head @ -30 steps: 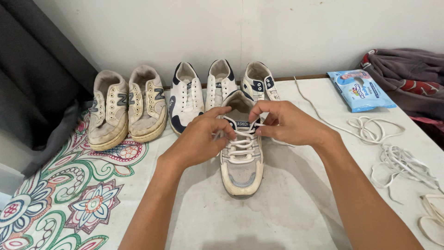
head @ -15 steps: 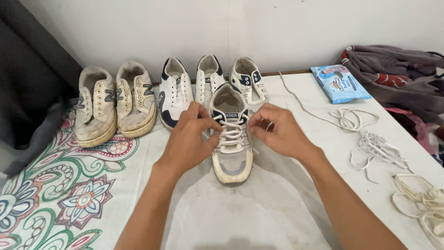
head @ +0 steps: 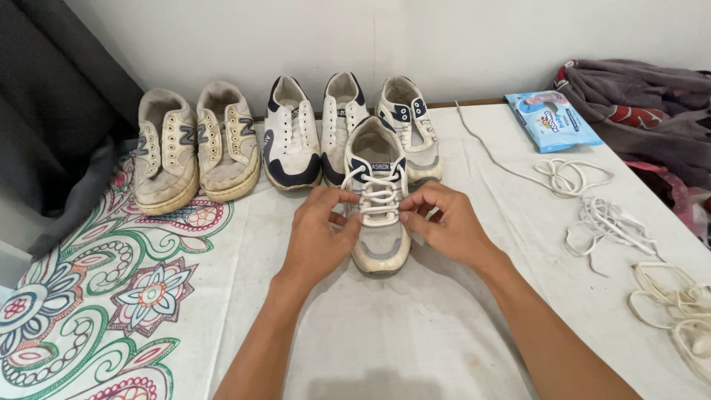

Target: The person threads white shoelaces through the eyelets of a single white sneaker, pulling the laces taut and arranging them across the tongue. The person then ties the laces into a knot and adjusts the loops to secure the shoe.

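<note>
At the middle of a cloth-covered table (head: 415, 348), a worn white sneaker (head: 379, 244) stands toe toward the viewer. The left hand (head: 318, 237) and right hand (head: 444, 226) each pinch its white lace (head: 379, 198), low on the lacing. The lace looks soft and limp, best gripped near the eyelets. Both hands have moved down from the tongue.
</note>
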